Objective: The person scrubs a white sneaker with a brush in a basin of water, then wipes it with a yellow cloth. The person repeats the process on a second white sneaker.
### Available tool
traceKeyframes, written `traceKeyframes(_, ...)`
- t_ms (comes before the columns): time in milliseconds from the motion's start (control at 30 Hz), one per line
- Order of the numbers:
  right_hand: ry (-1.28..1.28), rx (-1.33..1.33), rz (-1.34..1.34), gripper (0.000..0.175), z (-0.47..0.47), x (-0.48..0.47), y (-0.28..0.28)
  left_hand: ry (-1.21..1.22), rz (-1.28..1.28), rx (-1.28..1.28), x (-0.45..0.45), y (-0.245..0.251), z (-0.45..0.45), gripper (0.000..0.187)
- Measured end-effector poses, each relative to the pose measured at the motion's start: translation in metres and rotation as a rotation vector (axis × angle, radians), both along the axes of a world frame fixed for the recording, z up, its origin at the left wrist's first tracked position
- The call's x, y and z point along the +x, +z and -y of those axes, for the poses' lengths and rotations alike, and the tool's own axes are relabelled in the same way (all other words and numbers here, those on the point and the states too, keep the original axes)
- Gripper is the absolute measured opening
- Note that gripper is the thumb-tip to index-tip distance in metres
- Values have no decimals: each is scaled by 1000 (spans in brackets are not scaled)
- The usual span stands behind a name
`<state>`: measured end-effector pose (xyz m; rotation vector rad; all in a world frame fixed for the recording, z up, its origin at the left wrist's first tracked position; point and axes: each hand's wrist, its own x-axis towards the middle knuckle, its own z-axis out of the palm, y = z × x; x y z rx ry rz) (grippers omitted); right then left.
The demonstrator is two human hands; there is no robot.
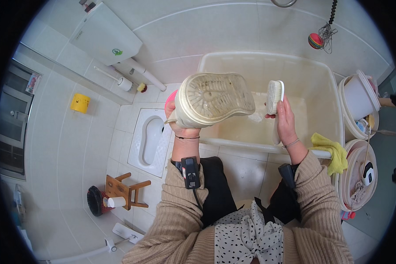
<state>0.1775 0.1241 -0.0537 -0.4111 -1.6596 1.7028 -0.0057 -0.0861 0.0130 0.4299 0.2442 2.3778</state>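
Observation:
My left hand (pixel 186 131) grips a pale shoe (pixel 214 97) and holds it up with the ridged, see-through sole turned towards me. Most of the shoe's upper and my left fingers are hidden behind it. In my right hand (pixel 286 120) is a white scrubbing brush (pixel 275 97), its bristles facing left towards the shoe. A gap separates brush and sole. Both hands are over a large off-white plastic tub (pixel 320 82). Shallow, cloudy water seems to cover its bottom, with a small patch of foam (pixel 255 117) near the middle.
A yellow-green cloth (pixel 331 153) hangs over the tub's near right corner. Lidded buckets (pixel 358 175) stand to the right. On the left are a squat toilet (pixel 150 142), a wooden stool (pixel 118 191) and a bin (pixel 95 201). Part of a pink basin (pixel 170 99) shows behind the shoe.

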Motion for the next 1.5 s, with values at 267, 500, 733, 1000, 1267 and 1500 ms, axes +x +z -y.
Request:
traceKeyframes(267,119,-131,30,46,-3,6,10,-59,53,-17,8,-3,2,53)
traceKeyframes(500,204,-431,-47,39,-6,9,21,-200,-14,-85,8,4,-5,49)
traceKeyframes(733,182,-590,-36,38,-18,10,17,-137,-618,-789,46,8,-40,43)
traceKeyframes(1000,54,-387,124,46,-38,18,17,-186,-1785,-1220,66,-19,-63,43)
traceKeyframes(1267,11,-247,242,55,-36,22,25,-186,-2012,-1231,84,-30,-76,29)
traceKeyframes(1500,54,73,78,83,-18,12,17,144,-2020,-1289,101,-42,-84,13)
